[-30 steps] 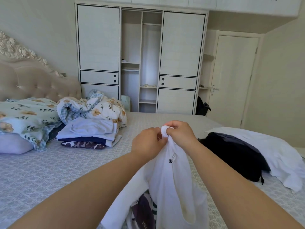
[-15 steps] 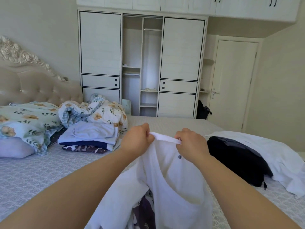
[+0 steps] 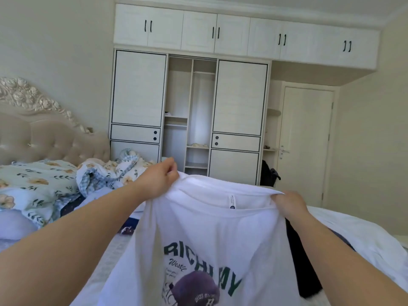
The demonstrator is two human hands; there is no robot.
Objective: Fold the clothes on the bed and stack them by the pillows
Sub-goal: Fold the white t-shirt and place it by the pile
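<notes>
Gripping white T-shirt (image 3: 216, 235), left hand (image 3: 160, 181), right hand (image 3: 289, 205)

white T-shirt (image 3: 212, 235) | green print "RICH…", script "West…" beneath, rest unclear | neck label (image 3: 232, 202) unreadable

Even, soft daylight fills the room; source not in view. Shadows faint, deepest inside the open wardrobe (image 3: 192, 111) bay. No harsh glare; the white T-shirt (image 3: 212, 239) reads slightly bluish. Wide-angle bending along the edges: forearms stretched, ceiling line curved. Overall softness, fine detail smeared, slight blur low in frame.
</notes>
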